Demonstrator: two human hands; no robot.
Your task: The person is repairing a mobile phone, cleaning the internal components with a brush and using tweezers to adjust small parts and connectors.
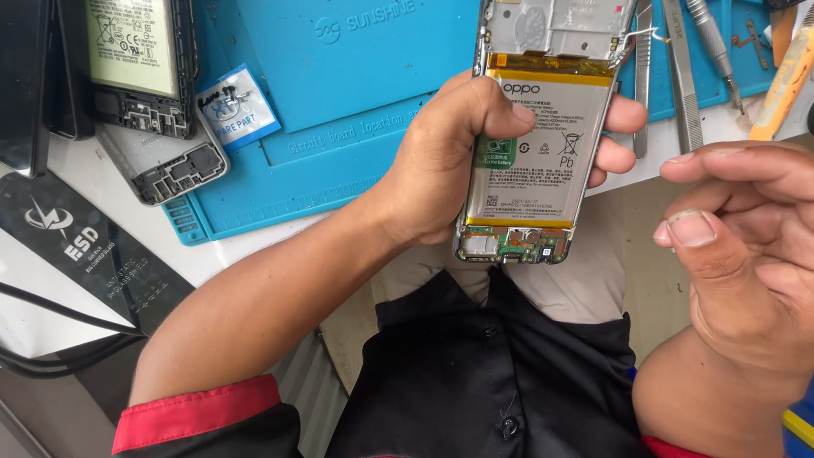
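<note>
The left hand [454, 161] is clamped around an opened phone [543, 136] with its back cover removed, thumb pressed on the pale battery [543, 161] and fingers wrapped behind the frame's right edge; the unit is held in the air above the lap, just in front of the bench [51, 280] edge. The right hand [738, 246] is off the phone, near its right side, thumb and forefinger drawn close together; whether anything is pinched between them cannot be determined. For work on the exposed interior, it appears advisable to keep the thumb flat on the battery without bending it, and to hold the frame steady by its edges, clear of the small board [517, 246] at the lower end. No true container is present; the blue work mat [339, 93] carries a second opened phone [140, 64], a loose grey cover [165, 161], a small packet [237, 106] and, at its right edge, tweezers [682, 76].
</note>
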